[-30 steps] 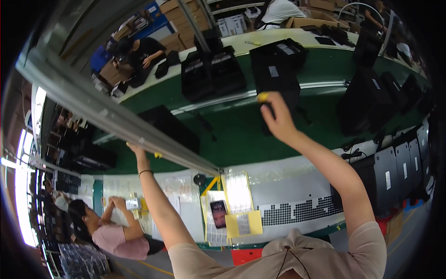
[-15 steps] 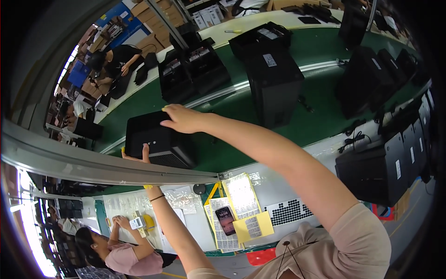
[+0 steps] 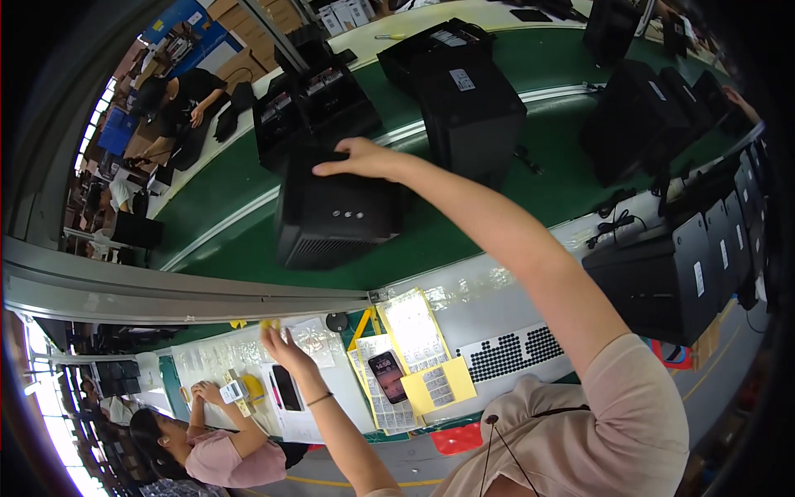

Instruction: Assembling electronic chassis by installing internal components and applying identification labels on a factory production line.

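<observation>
A black box-shaped device point(image 3: 323, 195) with a slatted front and three small round knobs or ports is on the green conveyor belt point(image 3: 224, 242), tilted from my viewpoint. My right hand point(image 3: 364, 159) grips its top edge, thumb on top and the other fingers partly hidden behind the edge. My left hand point(image 3: 286, 354) is off the device, fingers apart, over the white workbench on the near side of the metal rail point(image 3: 190, 300). Nothing shows in it. A phone point(image 3: 387, 377) lies on label sheets to the right of that hand.
More black boxes stand on the belt, among them a tall one point(image 3: 472, 116) and an open one point(image 3: 352, 103). A row of black cases point(image 3: 646, 290) lines the right side. A sheet of black dots point(image 3: 509, 356) lies on the bench. Co-workers sit at left point(image 3: 236, 460) and across point(image 3: 195, 99).
The device has shifted right along the belt and turned, with my right hand still on it. My left hand has let go and drawn back below the rail. My view has shifted slightly.
</observation>
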`<action>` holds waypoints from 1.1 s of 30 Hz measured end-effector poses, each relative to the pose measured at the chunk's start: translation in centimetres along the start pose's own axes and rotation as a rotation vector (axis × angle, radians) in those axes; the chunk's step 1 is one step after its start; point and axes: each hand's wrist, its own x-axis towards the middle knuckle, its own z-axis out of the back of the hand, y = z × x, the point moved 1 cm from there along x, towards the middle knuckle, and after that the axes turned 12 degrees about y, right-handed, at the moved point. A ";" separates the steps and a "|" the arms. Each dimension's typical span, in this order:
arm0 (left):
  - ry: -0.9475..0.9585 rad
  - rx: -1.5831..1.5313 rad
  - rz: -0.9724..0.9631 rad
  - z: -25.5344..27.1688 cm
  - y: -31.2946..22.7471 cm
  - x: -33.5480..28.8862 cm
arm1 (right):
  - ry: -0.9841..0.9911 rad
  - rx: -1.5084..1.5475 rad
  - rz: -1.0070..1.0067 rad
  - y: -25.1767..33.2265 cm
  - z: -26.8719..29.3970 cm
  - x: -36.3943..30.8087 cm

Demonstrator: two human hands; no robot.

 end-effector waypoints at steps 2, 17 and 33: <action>-0.088 0.007 0.073 2.2 2.6 -3.9 | -0.093 0.081 -0.039 0.1 1.3 -3.3; 0.394 -0.107 0.262 -18.6 -1.5 -18.2 | -0.384 0.200 -0.001 -12.0 -9.8 -27.4; 0.735 0.408 -0.007 -13.6 7.7 -29.9 | 0.005 0.183 -0.230 -17.3 -9.4 -40.3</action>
